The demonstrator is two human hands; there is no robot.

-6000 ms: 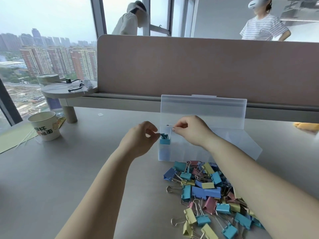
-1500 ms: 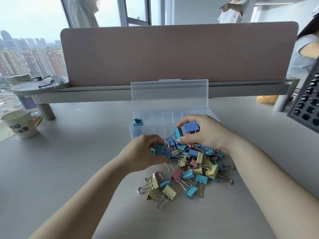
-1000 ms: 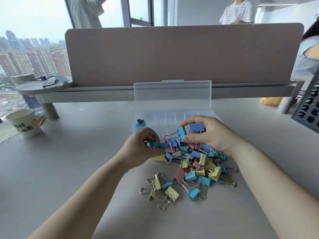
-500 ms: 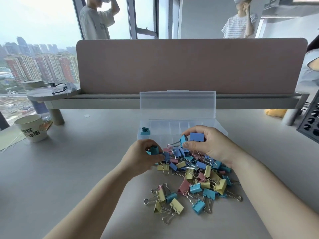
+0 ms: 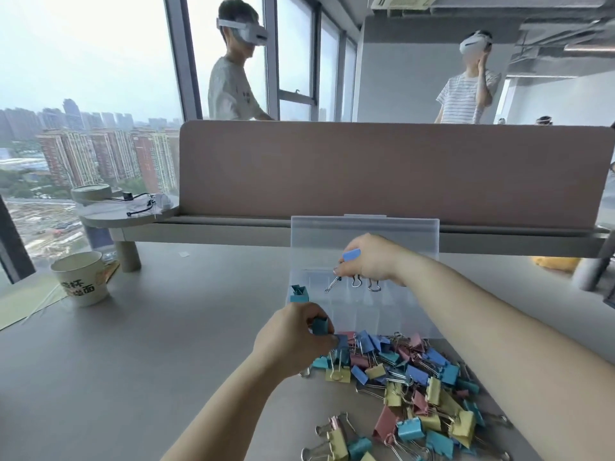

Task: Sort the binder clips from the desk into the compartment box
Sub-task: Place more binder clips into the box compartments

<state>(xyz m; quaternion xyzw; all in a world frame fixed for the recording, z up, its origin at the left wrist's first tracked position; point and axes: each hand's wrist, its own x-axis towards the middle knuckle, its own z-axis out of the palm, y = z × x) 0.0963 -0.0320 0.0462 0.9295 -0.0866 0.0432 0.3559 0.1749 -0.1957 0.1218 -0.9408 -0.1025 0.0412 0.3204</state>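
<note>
Cup (image 5: 81,277) stands well left of compartment box (image 5: 316,234), divider (image 5: 366,168) behind.

desk (image 5: 133,361) left: bare up to cup (image 5: 81,277)
box (image 5: 346,311) rear: upright lid (image 5: 326,237), divider (image 5: 366,168) behind
box front: clip pile (image 5: 399,377) just beside wall

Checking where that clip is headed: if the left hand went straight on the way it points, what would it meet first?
The left hand, holding a teal clip, would likely first meet the compartment box at its left end; depth is unclear from one view.
</note>
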